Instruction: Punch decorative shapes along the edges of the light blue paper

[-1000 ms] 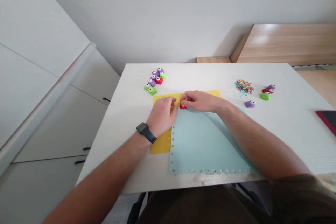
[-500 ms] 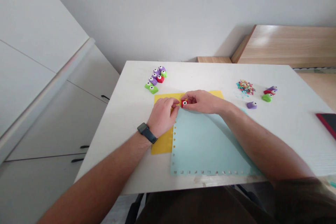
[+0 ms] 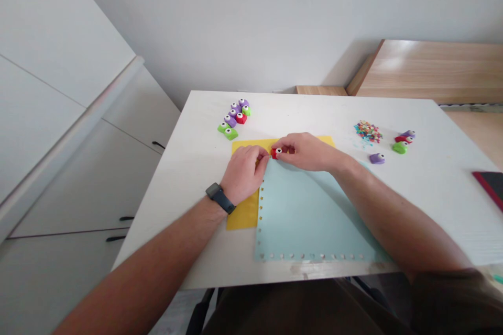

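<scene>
A light blue sheet with punched holes along its left and bottom edges overlaps a yellow sheet on the white table. My right hand is closed on a small red punch with a white and black top, at the blue sheet's top left corner. Just left of the punch, my left hand pinches that corner of the blue sheet between thumb and finger. The paper's edge inside the punch is hidden.
Several purple, green and red punches stand at the back left. Colourful paper bits lie in a pile at the right. More punches and a single purple one are near it. A dark red-edged object lies far right.
The red punch has turned slightly in my right hand, its round top now facing more to the right. Both hands stay at the same corner.
</scene>
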